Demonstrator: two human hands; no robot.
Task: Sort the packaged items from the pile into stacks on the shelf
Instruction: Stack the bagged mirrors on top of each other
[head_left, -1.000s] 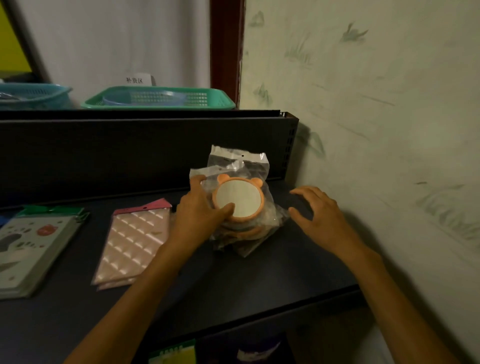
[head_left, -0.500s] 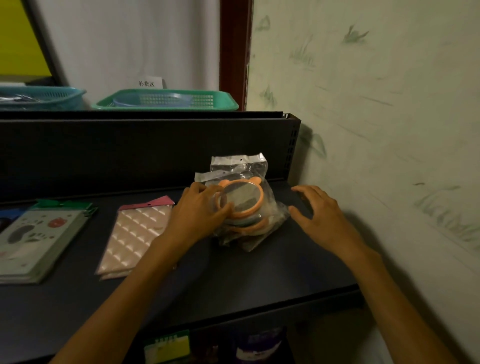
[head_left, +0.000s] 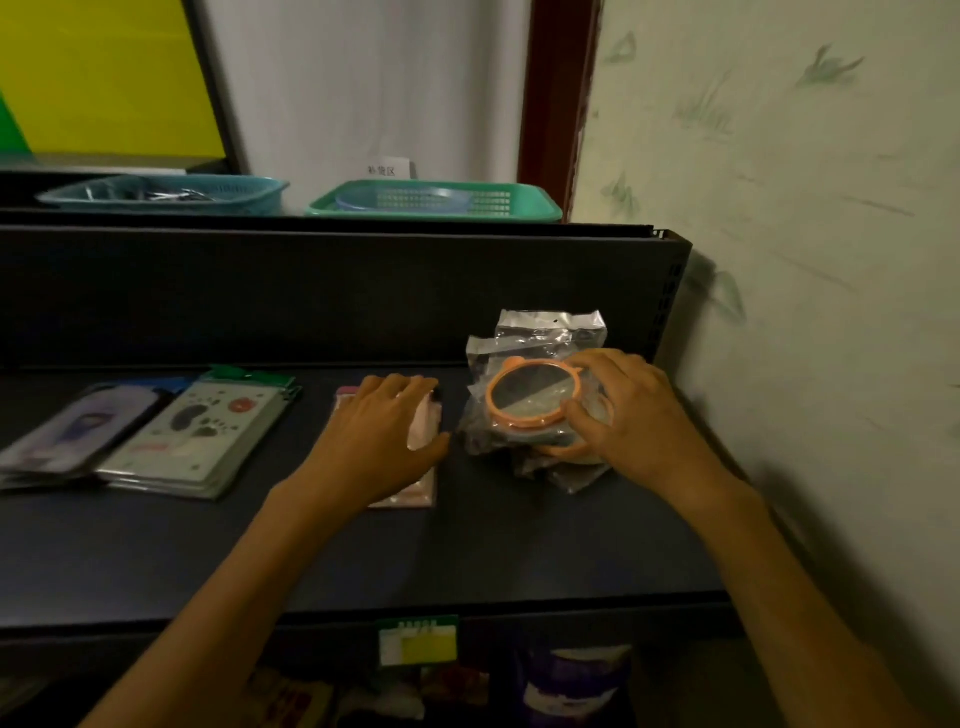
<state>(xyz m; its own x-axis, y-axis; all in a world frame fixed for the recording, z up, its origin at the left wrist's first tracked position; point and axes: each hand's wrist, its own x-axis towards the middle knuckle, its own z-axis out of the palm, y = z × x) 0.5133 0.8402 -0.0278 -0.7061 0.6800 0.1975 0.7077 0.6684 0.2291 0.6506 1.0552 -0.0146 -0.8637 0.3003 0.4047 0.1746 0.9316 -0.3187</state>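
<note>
On the dark shelf, at its right end near the wall, sits a small stack of bagged mirrors: round, orange-rimmed, with little ears, each in a crinkled clear bag. The right hand rests on the stack's right side, fingers curled over the rim of the top mirror, apparently pressing or steadying it and not yet lifting it. The left hand lies flat and spread on the pink quilted packet just left of the stack, palm down, closed on nothing.

The mirrors look light but rigid, and the glass makes them fragile. The loose film is slick, so bags probably slide on one another and the stack could shift if pushed from one side. The best hold is likely across the hard rim, thumb and fingers on opposite edges, not the floppy bag top. The pink packet seems thin, flat and a little flexible, best lifted by an edge. In the dim light I cannot tell how many mirrors are stacked.
</note>
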